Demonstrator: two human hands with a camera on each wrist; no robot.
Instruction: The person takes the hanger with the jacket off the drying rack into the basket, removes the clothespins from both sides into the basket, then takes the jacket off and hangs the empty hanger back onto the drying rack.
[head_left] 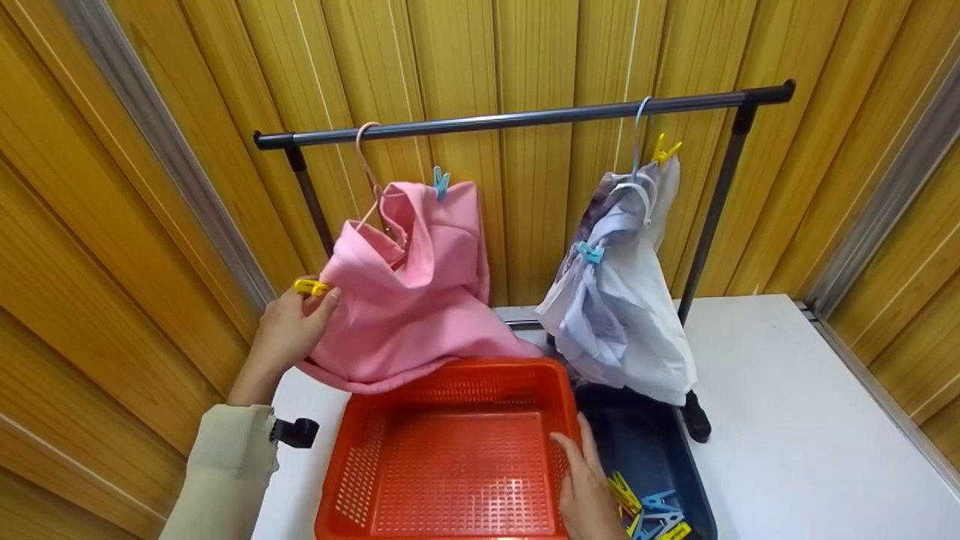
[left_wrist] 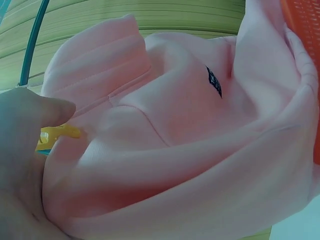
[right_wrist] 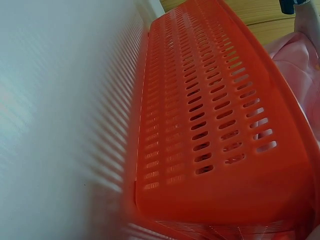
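Note:
A pink sweatshirt [head_left: 442, 300] hangs from a hanger on the left part of the rail. At its left shoulder my left hand [head_left: 291, 330] pinches a yellow clothespin [head_left: 310, 287]; in the left wrist view the thumb lies over the cloth beside this yellow clothespin [left_wrist: 60, 132]. A blue clothespin [head_left: 441, 182] sits on the other shoulder. Below the sweatshirt stands a red plastic basket [head_left: 559, 390], with nothing inside. My right hand [head_left: 586, 480] grips its right rim, thumb on the inner side. The right wrist view shows the basket's slotted wall [right_wrist: 200, 115] close up.
A black rail [head_left: 510, 120] spans the back. White and lilac clothing [head_left: 637, 300] hangs at right with blue [head_left: 590, 252] and yellow [head_left: 664, 148] clothespins on it. Partly behind the basket, a dark bin [head_left: 637, 435] holds several clothespins [head_left: 660, 517]. All stands on a white table [head_left: 810, 420].

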